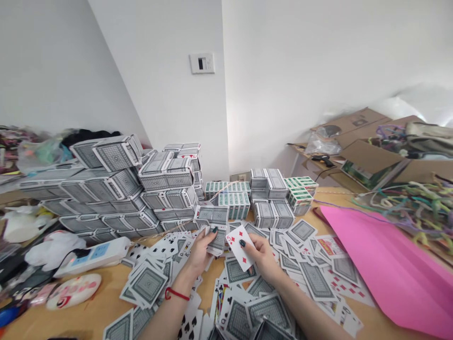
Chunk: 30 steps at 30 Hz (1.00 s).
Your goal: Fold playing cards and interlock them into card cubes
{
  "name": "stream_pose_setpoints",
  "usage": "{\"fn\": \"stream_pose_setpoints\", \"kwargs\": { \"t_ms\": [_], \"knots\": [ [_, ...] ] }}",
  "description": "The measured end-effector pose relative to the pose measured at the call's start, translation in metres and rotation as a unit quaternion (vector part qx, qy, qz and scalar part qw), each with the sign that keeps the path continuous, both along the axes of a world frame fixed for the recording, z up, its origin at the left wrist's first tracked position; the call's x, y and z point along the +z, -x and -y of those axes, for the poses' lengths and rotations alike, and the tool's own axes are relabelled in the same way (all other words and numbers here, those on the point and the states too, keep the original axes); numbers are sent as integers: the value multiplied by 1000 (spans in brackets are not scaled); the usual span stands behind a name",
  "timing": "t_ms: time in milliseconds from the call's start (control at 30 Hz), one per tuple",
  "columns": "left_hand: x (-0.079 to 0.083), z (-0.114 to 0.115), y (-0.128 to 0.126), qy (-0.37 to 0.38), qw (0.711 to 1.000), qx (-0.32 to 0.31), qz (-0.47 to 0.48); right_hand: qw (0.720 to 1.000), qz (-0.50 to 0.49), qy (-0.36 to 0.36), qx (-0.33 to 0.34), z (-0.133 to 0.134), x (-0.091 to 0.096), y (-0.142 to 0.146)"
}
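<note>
My left hand (198, 252), a red cord at its wrist, is closed on a few playing cards (218, 240) with grey patterned backs up. Close to its right, my right hand (261, 255) pinches a five of diamonds (239, 245), face toward me and tilted. Whether more cards lie behind that one I cannot tell. Loose playing cards (148, 284) lie scattered under and around both hands, some face up, some back up. Just beyond the hands stand blocks built from folded grey-backed cards (274, 215).
A tall stack of card blocks (116, 189) fills the back left. Green-white card boxes (233, 200) stand at the back middle. At left lie a white power strip (99, 255) and a computer mouse (76, 290). Pink paper (385, 264), tangled cords (414, 203) and an open cardboard box (375, 163) are at right.
</note>
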<state>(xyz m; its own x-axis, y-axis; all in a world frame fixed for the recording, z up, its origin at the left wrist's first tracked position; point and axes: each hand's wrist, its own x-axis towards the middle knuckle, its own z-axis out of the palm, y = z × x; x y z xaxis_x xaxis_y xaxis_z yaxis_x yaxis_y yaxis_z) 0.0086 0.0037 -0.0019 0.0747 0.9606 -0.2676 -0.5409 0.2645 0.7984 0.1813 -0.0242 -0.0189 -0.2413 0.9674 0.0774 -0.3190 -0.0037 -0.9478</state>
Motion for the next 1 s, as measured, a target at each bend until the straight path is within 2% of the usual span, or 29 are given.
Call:
{"fn": "stream_pose_setpoints", "kwargs": {
  "t_ms": [233,733,1000],
  "knots": [
    [-1,-1,1,6,1000,6,-2,1000,1,6,-13,1,2,1],
    [-3,-2,2,11,1000,0,-8,1000,3,-3,6,1,4,-2],
    [1,0,0,11,1000,4,-11,1000,7,-5,3,0,3,-1]
  ]
}}
